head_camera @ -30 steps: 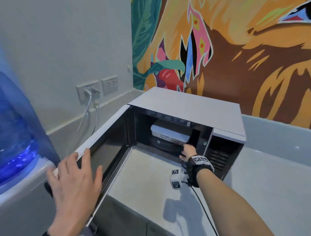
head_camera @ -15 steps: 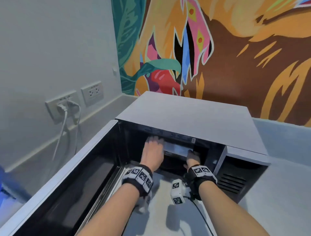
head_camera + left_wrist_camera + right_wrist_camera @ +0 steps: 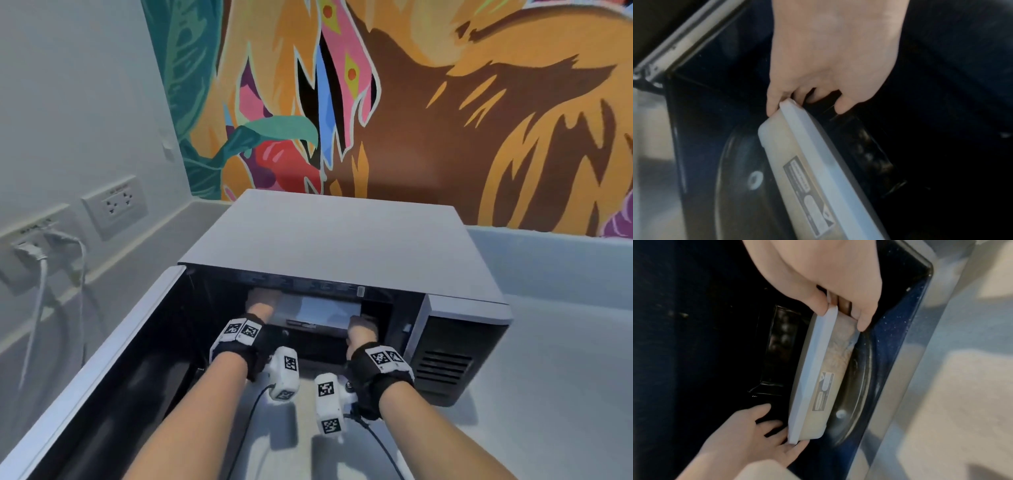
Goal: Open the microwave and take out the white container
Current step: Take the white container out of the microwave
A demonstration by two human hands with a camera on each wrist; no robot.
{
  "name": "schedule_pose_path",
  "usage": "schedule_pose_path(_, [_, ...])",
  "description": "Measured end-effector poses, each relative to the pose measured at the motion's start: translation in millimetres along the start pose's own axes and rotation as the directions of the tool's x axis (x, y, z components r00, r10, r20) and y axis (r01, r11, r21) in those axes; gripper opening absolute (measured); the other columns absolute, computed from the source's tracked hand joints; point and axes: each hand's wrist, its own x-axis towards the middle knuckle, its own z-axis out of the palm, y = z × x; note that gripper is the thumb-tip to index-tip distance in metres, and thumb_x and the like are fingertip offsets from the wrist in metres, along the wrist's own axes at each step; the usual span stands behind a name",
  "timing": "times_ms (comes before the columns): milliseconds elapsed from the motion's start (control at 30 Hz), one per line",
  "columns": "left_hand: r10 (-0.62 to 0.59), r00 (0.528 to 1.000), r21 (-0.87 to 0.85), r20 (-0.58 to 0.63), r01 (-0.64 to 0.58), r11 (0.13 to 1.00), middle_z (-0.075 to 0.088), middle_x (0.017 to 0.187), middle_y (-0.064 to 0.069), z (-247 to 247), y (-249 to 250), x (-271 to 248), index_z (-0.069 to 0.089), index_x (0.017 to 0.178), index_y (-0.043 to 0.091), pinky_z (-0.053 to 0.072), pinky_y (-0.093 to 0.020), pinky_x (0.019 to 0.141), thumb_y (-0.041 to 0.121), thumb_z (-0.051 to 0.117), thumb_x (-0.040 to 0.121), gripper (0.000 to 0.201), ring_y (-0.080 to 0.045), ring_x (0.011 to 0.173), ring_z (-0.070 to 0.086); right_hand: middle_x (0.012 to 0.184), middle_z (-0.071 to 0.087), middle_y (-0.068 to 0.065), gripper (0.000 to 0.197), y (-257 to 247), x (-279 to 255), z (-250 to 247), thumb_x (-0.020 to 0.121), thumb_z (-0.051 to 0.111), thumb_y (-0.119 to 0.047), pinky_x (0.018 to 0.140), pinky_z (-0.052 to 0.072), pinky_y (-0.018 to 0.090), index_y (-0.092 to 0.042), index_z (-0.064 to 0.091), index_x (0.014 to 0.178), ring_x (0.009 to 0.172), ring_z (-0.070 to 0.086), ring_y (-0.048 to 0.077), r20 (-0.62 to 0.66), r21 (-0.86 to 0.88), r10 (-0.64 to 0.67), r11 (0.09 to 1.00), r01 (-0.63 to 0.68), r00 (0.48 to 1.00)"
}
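The microwave [image 3: 342, 240] stands on the counter with its door [image 3: 113, 377] swung wide to the left. Inside, the white container [image 3: 322, 311] with a flat lid and a label sits on the glass turntable [image 3: 740, 170]. My left hand [image 3: 263, 305] grips the container's left end [image 3: 807, 154], thumb at the near corner and fingers curled over the lid's far edge. My right hand [image 3: 363, 330] pinches the right end [image 3: 818, 369] between thumb and fingers. In the right wrist view my left hand [image 3: 766, 434] shows at the other end. Whether the container is lifted off the turntable [image 3: 857, 386] is unclear.
The cavity's roof hangs low over both hands. The microwave's dark control panel [image 3: 455, 349] is right of the opening. Grey counter [image 3: 548, 377] stretches to the right and in front. Wall sockets with plugged cords [image 3: 37, 253] sit at the left, behind the door.
My left hand has left the open door and reached into the cavity to grip the container's left end. The right hand stays at the right end. The head view has moved closer.
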Motion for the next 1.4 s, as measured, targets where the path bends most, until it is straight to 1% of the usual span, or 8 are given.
schedule_pose_path(100, [-0.003,0.986,-0.152,-0.165,-0.023,0.988,0.051,0.138,-0.028,1.8,-0.1,-3.7,0.048,0.131,-0.008,0.039,-0.039,0.106,0.016,0.04,0.097,0.042,-0.039,0.129,0.046,0.078,0.048,0.006,0.01,11.9,0.7,1.5,0.092,0.04,-0.007,0.066,0.039,0.029,-0.009,0.049,0.088,0.061,0.041,0.016,-0.087,0.124,-0.035,0.991,0.045,0.996])
schedule_pose_path(167, [-0.006,0.956,-0.213,-0.295,-0.06,0.975,0.048,0.136,-0.033,1.0,-8.1,-21.9,0.048,0.13,-0.004,0.036,-0.041,0.107,0.024,0.04,0.095,0.045,-0.044,0.127,0.044,0.094,0.052,0.01,0.019,23.1,-11.3,0.2,0.089,0.039,-0.003,0.074,0.039,0.03,-0.011,0.047,0.104,0.077,0.048,0.024,-0.079,0.147,-0.105,0.982,0.116,0.991])
schedule_pose_path(300, [-0.112,0.922,-0.281,-0.371,0.004,0.96,0.032,0.143,-0.029,12.3,-32.6,-66.0,0.036,0.141,0.007,0.028,-0.049,0.109,0.033,0.041,0.094,0.054,-0.045,0.131,0.032,0.091,0.052,0.005,0.018,47.6,-45.4,-19.2,0.089,0.037,-0.003,0.069,0.041,0.029,-0.013,0.042,0.104,0.089,0.049,0.023,0.0,0.059,-0.198,0.978,0.198,0.98])
schedule_pose_path(400, [-0.163,0.9,-0.303,-0.405,0.037,0.952,0.026,0.143,-0.03,30.7,-56.1,-107.3,0.031,0.144,0.006,0.027,-0.052,0.108,0.035,0.042,0.093,0.059,-0.046,0.13,0.028,0.092,0.053,0.007,0.027,74.7,-61.8,-42.2,0.085,0.035,0.0,0.068,0.04,0.027,-0.008,0.048,0.107,0.074,0.048,0.016,0.067,0.014,-0.234,0.972,0.233,0.97])
schedule_pose_path(767, [0.005,0.994,-0.32,-0.108,-0.04,0.946,0.023,0.14,-0.021,189.7,-62.9,-244.2,0.026,0.144,0.004,0.035,-0.047,0.105,0.032,0.04,0.096,0.058,-0.039,0.128,0.028,0.096,0.055,0.012,0.031,160.3,-81.6,-232.5,0.08,0.028,0.004,0.062,0.039,0.026,-0.006,0.048,0.101,0.071,0.045,0.021,-0.186,0.063,-0.151,0.984,0.165,0.971])
schedule_pose_path(1033, [0.134,0.973,-0.286,0.191,-0.075,0.955,0.026,0.143,-0.019,278.7,34.8,-268.0,0.028,0.145,0.007,0.032,-0.043,0.112,0.027,0.034,0.094,0.055,-0.037,0.131,0.033,0.13,0.049,0.019,0.045,130.7,-59.1,-376.2,0.089,0.03,0.002,0.076,0.039,0.037,-0.005,0.045,0.13,0.1,0.051,0.036,-0.527,-0.087,-0.138,0.99,0.108,0.839])
schedule_pose_path(1167, [0.186,0.936,-0.32,0.3,-0.085,0.944,0.025,0.146,-0.018,298.7,65.2,-267.7,0.03,0.144,0.007,0.031,-0.044,0.113,0.02,0.032,0.093,0.053,-0.036,0.133,0.034,0.124,0.053,0.022,0.044,120.7,-40.9,-418.8,0.089,0.031,0.0,0.073,0.038,0.034,-0.001,0.049,0.13,0.092,0.05,0.035,-0.551,-0.177,-0.145,0.983,0.055,0.822])
schedule_pose_path(1400, [0.203,0.915,-0.415,0.348,-0.043,0.909,0.027,0.146,-0.018,314.2,94.2,-254.0,0.036,0.138,-0.002,0.032,-0.044,0.112,0.016,0.031,0.091,0.051,-0.037,0.13,0.037,0.133,0.051,0.026,0.046,95.5,-20.3,-437.3,0.09,0.033,-0.005,0.089,0.041,0.037,0.01,0.047,0.131,0.115,0.053,0.036,-0.448,-0.287,-0.2,0.955,0.072,0.872])
